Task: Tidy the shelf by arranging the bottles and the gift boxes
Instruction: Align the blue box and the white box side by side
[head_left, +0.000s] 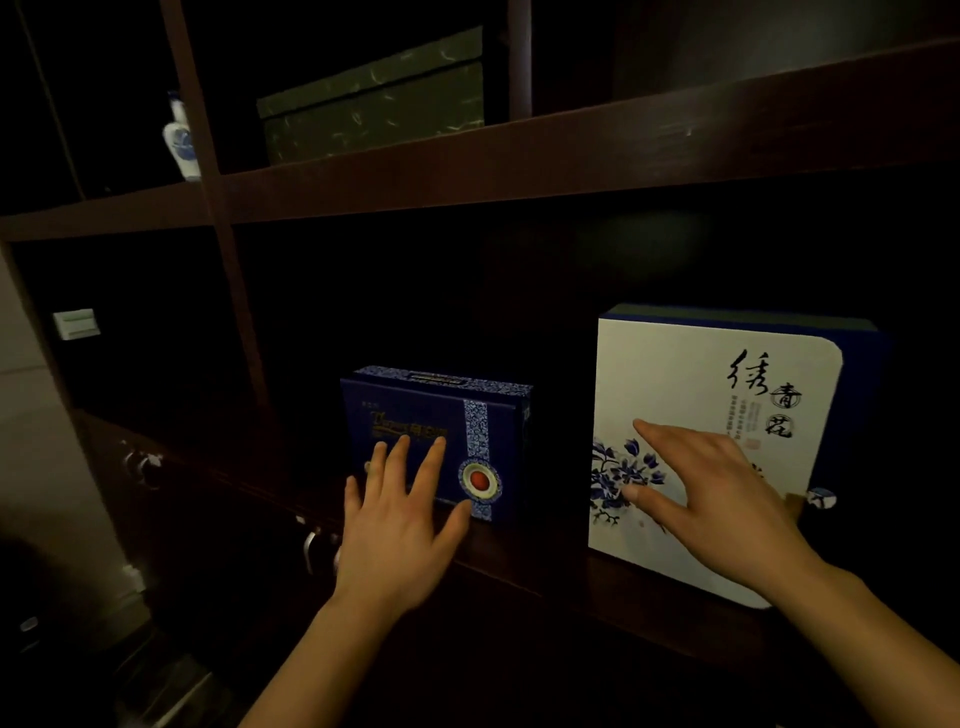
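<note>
- Gift boxes stand upright on the lower board of a dark wooden shelf (571, 156): a small blue box (493, 415) near the middle of the view and a larger white box (691, 374) at about 3 o'clock from it, with a dark gap between the two.
- Blue box: deep blue front, a patterned blue-and-white band running down its right part, and a round red-centred medallion low on that band.
- White box: white front with black brush characters at upper right and a blue flower print at lower left; blue sides show along its top and right edges. It leans slightly.
- Left hand (400, 525): flat and spread wide, palm toward the blue box. The fingertips lie on the lower front face, the thumb points toward the medallion. Nothing is gripped.
- Right hand (717, 488): also spread, laid against the front of the white box. The index finger reaches toward 10 o'clock, the thumb rests over the flower print, and the other fingers reach to the box's right edge at 3 o'clock. It presses or steadies the face; whether those far fingers curl round the edge I cannot tell.
- Upper board, toward 11 o'clock from the blue box: a dark green box (374, 104) with pale flecks.
- Further out, at about 10 o'clock, a small blue-and-white porcelain bottle (179, 140) stands partly behind a shelf upright.
- Below the lower board at 7 o'clock, metal cabinet handles (310, 551) glint in the dim light.
</note>
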